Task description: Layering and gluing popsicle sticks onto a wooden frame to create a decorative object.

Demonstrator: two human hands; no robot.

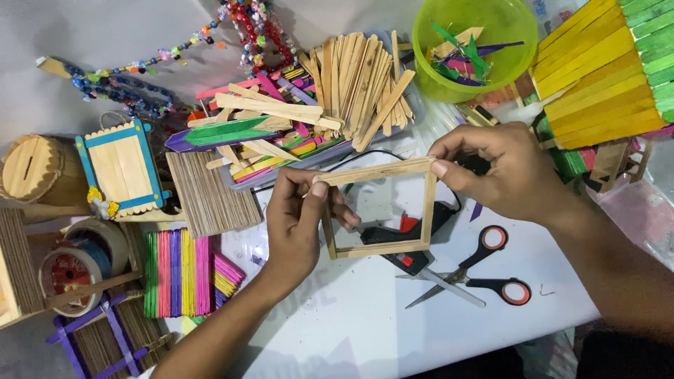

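A square frame of plain wooden craft sticks (380, 247) is held up over the white table (365, 323). My left hand (300, 217) pinches the frame's top left corner, thumb on the top stick. My right hand (491, 168) pinches the top right corner with thumb and forefinger. Under the frame lies a black glue gun (414, 238) with red parts, partly hidden by the frame and my hands.
Scissors with black and red handles (484, 270) lie right of the glue gun. Behind are a tray of plain and coloured sticks (330, 98), a green bowl (472, 43), a yellow and green stick roof (604, 70), bead strings (126, 77), and stick crafts and tape rolls (77, 263) at left.
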